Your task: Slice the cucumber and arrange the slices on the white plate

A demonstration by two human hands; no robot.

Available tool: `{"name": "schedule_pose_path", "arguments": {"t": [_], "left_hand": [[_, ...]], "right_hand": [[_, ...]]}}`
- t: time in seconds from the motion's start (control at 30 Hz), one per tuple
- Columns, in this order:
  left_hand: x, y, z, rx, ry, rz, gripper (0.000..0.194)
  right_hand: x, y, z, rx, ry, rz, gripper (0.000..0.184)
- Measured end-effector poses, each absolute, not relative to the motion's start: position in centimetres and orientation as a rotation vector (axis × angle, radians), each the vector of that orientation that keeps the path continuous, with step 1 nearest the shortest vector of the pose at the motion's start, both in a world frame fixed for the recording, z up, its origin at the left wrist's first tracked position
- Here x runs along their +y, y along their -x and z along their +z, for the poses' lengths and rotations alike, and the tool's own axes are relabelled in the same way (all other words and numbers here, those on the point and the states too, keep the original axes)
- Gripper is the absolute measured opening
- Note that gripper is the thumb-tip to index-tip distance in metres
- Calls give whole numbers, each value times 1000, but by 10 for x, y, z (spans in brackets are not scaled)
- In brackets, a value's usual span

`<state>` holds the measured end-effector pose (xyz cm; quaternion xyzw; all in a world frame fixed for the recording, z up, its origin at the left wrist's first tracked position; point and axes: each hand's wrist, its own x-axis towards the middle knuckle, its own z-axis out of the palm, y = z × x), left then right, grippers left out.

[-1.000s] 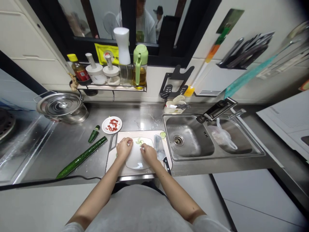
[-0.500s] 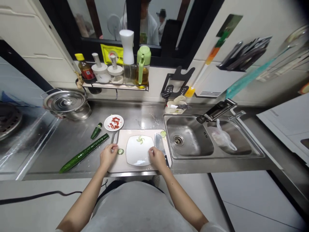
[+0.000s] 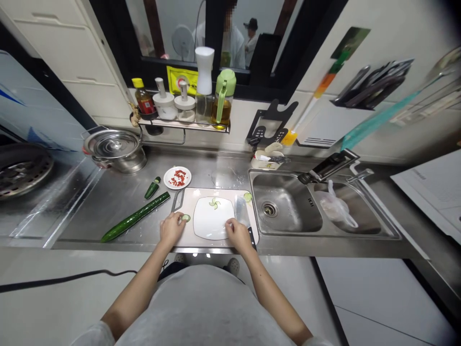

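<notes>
My left hand (image 3: 172, 228) is at the left of the cutting board (image 3: 183, 237), its closed fingertips at the edge of a small stack of cucumber slices (image 3: 186, 217). My right hand (image 3: 238, 234) is closed over the right rim of a white square plate (image 3: 213, 223); what its fingertips hold, if anything, cannot be made out. Near the plate's far edge, thin cucumber pieces (image 3: 214, 203) form a pinwheel. A kitchen knife (image 3: 241, 210) lies right of the plate, its handle partly behind my right hand. More cucumber slices (image 3: 248, 197) rest at the board's far right corner.
Left of the board lie a long cucumber (image 3: 135, 218) and a short cucumber piece (image 3: 151, 190). Behind them stand a small plate (image 3: 166, 179) of chopped red bits and a lidded steel pot (image 3: 133, 162). A double sink (image 3: 288, 228) is right; seasoning bottles line a wall rack (image 3: 207, 127).
My left hand has left the plate and moved left, then in to the cucumber slices on the board. My right hand has drawn back from the cucumber pieces to the plate's right rim.
</notes>
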<state>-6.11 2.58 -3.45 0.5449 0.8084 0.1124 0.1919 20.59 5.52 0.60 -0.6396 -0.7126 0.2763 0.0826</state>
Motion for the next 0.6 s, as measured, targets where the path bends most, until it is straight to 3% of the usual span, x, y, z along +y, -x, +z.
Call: {"name": "schedule_pose_path", "arguments": {"t": [0.33, 0.47, 0.6], "left_hand": [[26, 60, -42, 2130, -1259, 753, 13], [35, 57, -36, 1771, -884, 1085, 31], [41, 46, -14, 1534, -733, 1195, 47]], "right_hand": [[45, -211, 1, -2118, 1834, 824, 25], [47, -208, 8, -2044, 1798, 875, 23], [54, -197, 21, -1946, 1695, 951, 22]]}}
